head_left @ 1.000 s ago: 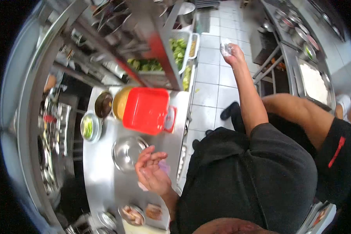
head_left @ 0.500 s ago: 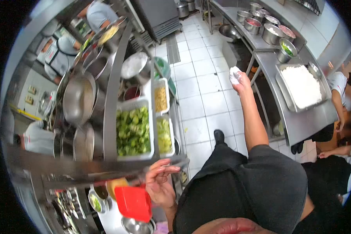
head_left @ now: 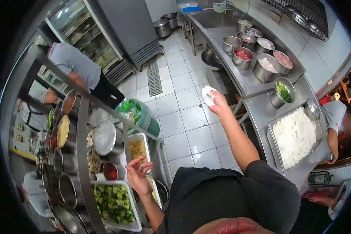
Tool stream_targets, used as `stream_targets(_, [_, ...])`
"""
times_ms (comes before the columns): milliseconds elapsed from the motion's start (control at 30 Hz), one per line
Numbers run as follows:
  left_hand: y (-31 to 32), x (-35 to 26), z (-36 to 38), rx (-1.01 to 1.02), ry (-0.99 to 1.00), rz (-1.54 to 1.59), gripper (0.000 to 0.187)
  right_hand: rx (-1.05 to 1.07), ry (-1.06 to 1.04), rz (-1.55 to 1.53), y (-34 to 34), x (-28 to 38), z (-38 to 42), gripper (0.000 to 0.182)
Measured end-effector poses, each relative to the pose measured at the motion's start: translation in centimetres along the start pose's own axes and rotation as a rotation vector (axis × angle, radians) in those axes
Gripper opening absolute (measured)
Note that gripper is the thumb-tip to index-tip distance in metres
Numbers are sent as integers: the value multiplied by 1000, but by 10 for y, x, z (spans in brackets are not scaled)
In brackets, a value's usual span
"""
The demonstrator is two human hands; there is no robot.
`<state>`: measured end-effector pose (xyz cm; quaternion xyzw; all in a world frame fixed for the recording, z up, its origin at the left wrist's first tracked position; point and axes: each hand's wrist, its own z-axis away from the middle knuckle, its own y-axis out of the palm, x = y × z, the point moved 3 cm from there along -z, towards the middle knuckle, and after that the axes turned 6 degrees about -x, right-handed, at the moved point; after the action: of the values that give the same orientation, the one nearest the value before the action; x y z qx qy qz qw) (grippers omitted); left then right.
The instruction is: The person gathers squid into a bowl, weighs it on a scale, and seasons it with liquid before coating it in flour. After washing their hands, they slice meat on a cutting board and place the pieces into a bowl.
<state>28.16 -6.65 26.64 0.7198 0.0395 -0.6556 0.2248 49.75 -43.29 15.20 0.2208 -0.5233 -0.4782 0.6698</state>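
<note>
My right hand (head_left: 220, 104) is stretched out over the aisle floor, its fingers closed on a crumpled white wad (head_left: 208, 95); I cannot tell if it is cloth or plastic. My left hand (head_left: 139, 177) is raised beside the shelf rack, fingers loosely bent and apart, with nothing in it. Under and around it in this view are a white bin of broccoli (head_left: 113, 202) and a narrow tub of yellowish-brown pieces (head_left: 137, 148). A steel pot of something red (head_left: 110, 171) stands just left of these fingers.
On the right, a steel counter (head_left: 257, 113) carries a tray of white rice (head_left: 296, 134) and several steel pots (head_left: 243, 58). A green waste bin (head_left: 144, 117) stands by the rack's end. One person (head_left: 76, 64) is behind the rack, another (head_left: 333, 121) at far right.
My view has moved forward along the aisle. The red container has left view, and the green bin and a person near the fridge show more fully. My right hand keeps the white wad.
</note>
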Motion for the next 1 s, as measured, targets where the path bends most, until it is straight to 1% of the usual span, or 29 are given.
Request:
stream_targets(133, [28,32,-80,-24,-44,-29,51,37,7,12,59,11,-85,22])
stream_targets(200, [37,51,-128,-48,-71,9,51,-5,-1,11,83,17,-128,23])
stream_targets(267, [50,62,-185,-36,-56,51,50,-33,-13,2,106,26,-165,24])
stream_targets(300, [63,64,-216,-28,-56,70,49,-33,-20,23,109,31,-190,26])
stream_targets(367, [99,63,-275,-2,-49,67,48,37,-25,-24,113,47,-236,27])
stream_targets(400, [125,62,-305,68,-23,74,48,76,-31,-53,116,58,-259,27])
stream_targets(433, [151,59,-335,139,6,78,48,-29,-91,-31,126,70,-268,28])
stream_targets(467, [176,56,-362,213,35,73,48,-70,-126,-20,136,84,-275,29])
stream_targets(567, [258,57,-439,430,91,-7,49,-45,-201,-50,133,121,-333,29])
stream_targets(600, [283,71,-468,441,108,-56,50,-90,-240,-71,136,132,-350,31])
stream_targets(667, [322,119,-539,537,99,-228,47,-93,-289,-77,133,155,-390,35])
stream_targets(767, [348,239,-644,460,-61,-533,45,-102,-349,-103,134,196,-455,36])
stream_targets(800, [331,307,-692,479,9,-726,48,-111,-365,-88,136,210,-478,36])
stream_targets(833, [302,358,-723,497,81,-927,51,-122,-377,-81,137,222,-500,37])
stream_targets(867, [287,369,-725,503,247,-1150,61,-126,-398,-74,140,239,-524,38])
stream_targets(900, [262,391,-729,442,29,-1208,62,-115,-381,-103,141,255,-552,40])
stream_targets(933, [245,386,-715,338,-75,-1333,62,-107,-388,-91,140,268,-578,39])
stream_targets(967, [174,440,-725,250,-279,-1171,61,-97,-397,-83,142,282,-607,39])
stream_targets(1000, [157,436,-697,-56,-502,-810,57,-83,-417,-75,149,298,-637,39])
